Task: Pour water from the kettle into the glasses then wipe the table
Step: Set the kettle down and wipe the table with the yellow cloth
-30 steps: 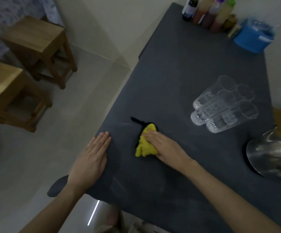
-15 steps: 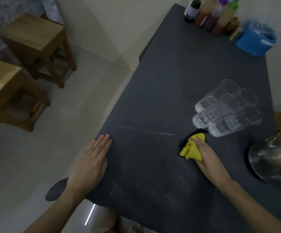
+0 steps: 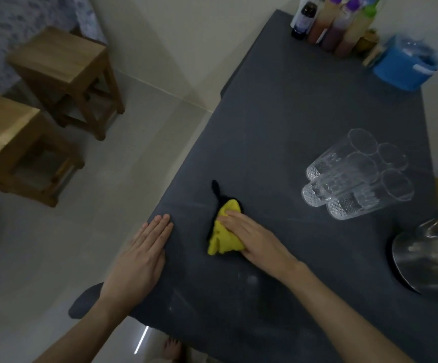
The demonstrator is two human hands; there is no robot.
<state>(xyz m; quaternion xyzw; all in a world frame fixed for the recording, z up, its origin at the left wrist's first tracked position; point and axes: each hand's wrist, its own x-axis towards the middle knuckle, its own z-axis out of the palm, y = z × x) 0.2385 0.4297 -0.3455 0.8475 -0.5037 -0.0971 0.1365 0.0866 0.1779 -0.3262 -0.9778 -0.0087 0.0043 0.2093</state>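
So the right hand [image 3: 251, 238] is pressed flat on the yellow cloth [image 3: 224, 238], fingers spread over the top of it rather than curled into a grip — palm down, pinning it to the dark table [image 3: 304, 113]. Half a second ago that same hand and cloth were way over on the right, just beside the glasses [image 3: 356, 174]; now they're back near the left edge, pretty much where they sat a second ago. That's one full back-and-forth swipe, so the wiping step is clearly underway.

Left hand [image 3: 139, 260] hasn't budged — open, flat, holding nothing, resting on the table's left edge as a brace.

Glasses are bunched together at the right, well apart from the cloth now. Can't really tell if there's water in them. The kettle [image 3: 429, 258] sits at the far right, half out of frame.

My guess is pouring's done and there's more table left to cover — the far end by the bottles [image 3: 330, 24] and blue tub [image 3: 403, 66] looks untouched.
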